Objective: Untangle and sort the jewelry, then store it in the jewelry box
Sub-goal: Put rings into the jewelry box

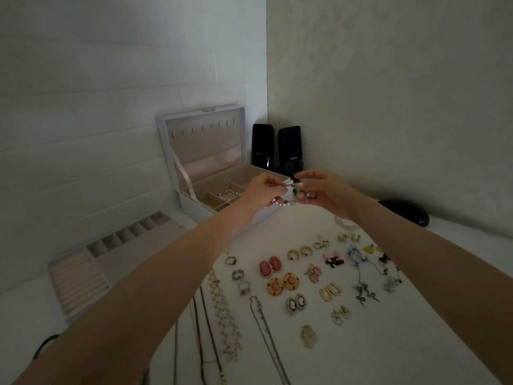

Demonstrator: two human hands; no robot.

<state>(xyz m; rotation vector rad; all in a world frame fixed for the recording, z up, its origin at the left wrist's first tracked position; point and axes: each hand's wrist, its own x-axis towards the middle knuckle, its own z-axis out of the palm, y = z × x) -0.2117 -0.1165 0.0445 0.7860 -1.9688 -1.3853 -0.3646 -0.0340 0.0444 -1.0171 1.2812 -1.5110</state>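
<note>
My left hand point(262, 191) and my right hand point(323, 194) are raised together in front of the open white jewelry box point(194, 162). Between them hangs a beaded pearl bracelet point(283, 202) with a green charm, each hand pinching one end near the clasp. The box lid stands upright with hooks inside, and a pearl piece point(229, 193) lies in one compartment. On the white table, sorted earrings point(270, 266), rings point(230, 260) and several necklaces point(226, 315) lie in rows below my arms.
A removable pink tray point(83, 276) with ring rolls and small compartments lies left of the box. Two black speakers point(277, 147) stand in the wall corner behind the box. A black computer mouse point(406, 211) sits at the right. A clear bracelet point(345, 223) lies under my right wrist.
</note>
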